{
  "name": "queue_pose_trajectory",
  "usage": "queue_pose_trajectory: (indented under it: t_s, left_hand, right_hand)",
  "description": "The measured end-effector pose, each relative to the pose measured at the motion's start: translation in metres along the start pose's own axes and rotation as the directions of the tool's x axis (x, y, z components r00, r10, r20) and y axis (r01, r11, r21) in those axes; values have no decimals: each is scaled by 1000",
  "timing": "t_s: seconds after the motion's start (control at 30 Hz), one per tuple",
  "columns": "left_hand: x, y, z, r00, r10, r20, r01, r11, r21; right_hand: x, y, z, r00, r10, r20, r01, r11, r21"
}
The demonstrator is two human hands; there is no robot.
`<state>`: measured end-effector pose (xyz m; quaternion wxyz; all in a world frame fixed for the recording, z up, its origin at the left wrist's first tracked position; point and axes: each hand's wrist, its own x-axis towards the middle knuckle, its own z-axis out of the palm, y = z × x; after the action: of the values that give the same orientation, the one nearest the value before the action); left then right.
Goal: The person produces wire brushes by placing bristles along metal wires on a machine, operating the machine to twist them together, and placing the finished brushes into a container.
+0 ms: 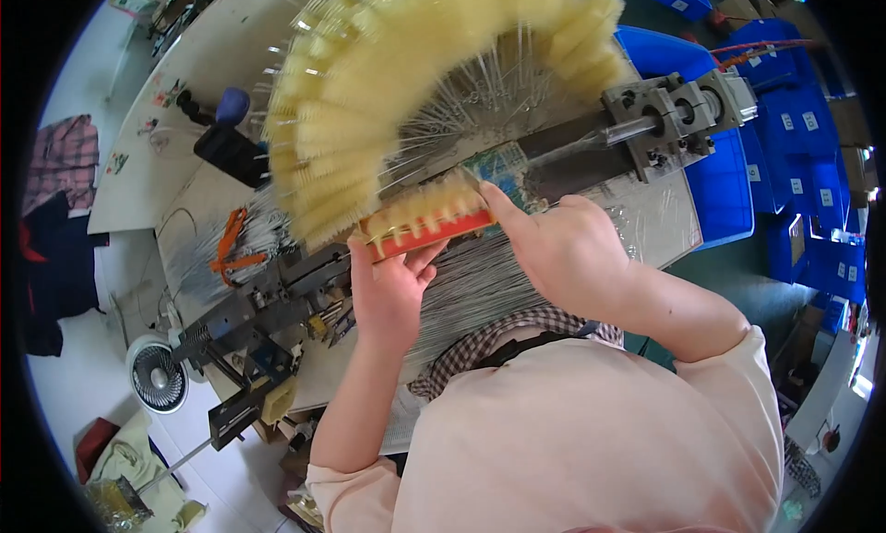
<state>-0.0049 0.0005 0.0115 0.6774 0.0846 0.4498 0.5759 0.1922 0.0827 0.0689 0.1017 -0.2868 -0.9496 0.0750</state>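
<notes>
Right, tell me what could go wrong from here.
The red-sided piece, held at one end by the left hand with the right hand at the other, might slip and fall onto the thin wires.

Those wires lie loose below the bare hands, so an end could prick a finger.

The fanned yellow bristles sit close by in the view; a knock might disturb them.

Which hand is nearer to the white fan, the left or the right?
Left. The left hand is right of the white fan, at the near end of the red strip; the right hand is farther right, by the strip's other end.
</notes>
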Motion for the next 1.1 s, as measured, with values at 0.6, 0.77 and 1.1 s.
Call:
queue_pose_trajectory:
  t_s: [0.6,0.77,1.1]
  left_hand:
    - [-36,-42,5,987,-158,-39,163,972,167]
    - [-127,-69,-140,782,237,-576,-417,886,-202]
    - [-207,-47,-264,75,216,-973,-661,742,114]
  right_hand:
    - [-75,52,41,810,540,227,-491,415,766]
    - [-86,68,41,689,604,400,-724,541,428]
    - [-50,26,55,879,296,374,-472,655,590]
